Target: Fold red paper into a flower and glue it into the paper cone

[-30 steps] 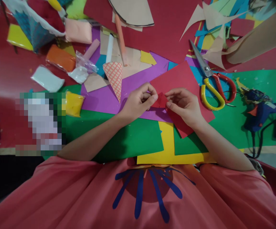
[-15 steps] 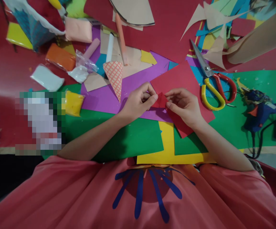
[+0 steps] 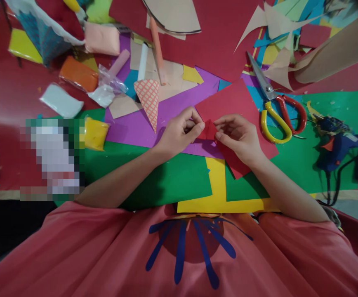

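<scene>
- Landmark: the red square sheet (image 3: pixel 228 99), lying askew in front of the person. All places run from it.
- Small folded red piece (image 3: pixel 210 129) sits over the sheet's left part, between both hands, creased, with a small peak at its far edge.
- Left hand (image 3: pixel 177 132), at the sheet's left edge: thumb and forefinger close together on the piece's left end, other fingers curled in. It has hold of the piece.
- Right hand (image 3: pixel 241 134), over the sheet: half open, fingers loosely bent, thumb tip at the piece's right side. Red on red in dim light, so whether it pinches or only steadies is hard to tell.
- Newest state worth logging: the crease stands formed, both hands at it. Judgement: shaping by fingertip is in hand, and the fold probably relies on finger pressure to keep its form.
- Scissors (image 3: pixel 269 93) lie just right of the sheet, untouched; glue gun (image 3: pixel 336 152) farther right, also untouched.
- Patterned paper cone (image 3: pixel 149 97) lies left of the sheet, point toward the person; yellow packet (image 3: pixel 96 134) farther left.
</scene>
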A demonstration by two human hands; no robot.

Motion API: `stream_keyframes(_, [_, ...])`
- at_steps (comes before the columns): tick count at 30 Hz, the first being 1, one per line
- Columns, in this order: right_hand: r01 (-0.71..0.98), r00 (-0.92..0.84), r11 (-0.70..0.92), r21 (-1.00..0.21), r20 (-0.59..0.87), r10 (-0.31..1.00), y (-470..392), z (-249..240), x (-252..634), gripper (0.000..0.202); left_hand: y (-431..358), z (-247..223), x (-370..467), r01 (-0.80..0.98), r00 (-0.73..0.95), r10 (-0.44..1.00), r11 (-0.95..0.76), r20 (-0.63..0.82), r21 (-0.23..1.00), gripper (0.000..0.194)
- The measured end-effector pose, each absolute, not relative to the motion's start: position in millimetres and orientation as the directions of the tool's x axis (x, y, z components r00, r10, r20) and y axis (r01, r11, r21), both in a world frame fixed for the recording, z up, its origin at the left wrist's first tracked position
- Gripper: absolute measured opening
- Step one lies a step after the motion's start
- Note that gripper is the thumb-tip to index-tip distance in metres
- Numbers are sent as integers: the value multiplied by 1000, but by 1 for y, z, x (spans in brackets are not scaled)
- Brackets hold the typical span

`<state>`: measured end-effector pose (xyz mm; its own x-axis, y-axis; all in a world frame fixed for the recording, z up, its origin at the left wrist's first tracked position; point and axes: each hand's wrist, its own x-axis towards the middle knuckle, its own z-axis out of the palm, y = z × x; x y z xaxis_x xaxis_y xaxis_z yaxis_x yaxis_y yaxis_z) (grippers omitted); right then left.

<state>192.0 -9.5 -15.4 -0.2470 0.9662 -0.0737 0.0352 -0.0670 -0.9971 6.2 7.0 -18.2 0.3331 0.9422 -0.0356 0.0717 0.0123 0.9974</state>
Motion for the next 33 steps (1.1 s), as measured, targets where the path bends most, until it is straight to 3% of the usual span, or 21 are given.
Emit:
stream_keyframes(11, [-18, -257, -90, -996, -82, 963, -9, -16, 192, 29, 7, -19, 6, 52, 336, 941, -50, 30, 997, 20])
stream_keyframes(33, [23, -256, -19, -1000, -24, 966, -10, -18, 192, 32, 8, -18, 7, 40, 345, 939, -6, -8, 999, 17])
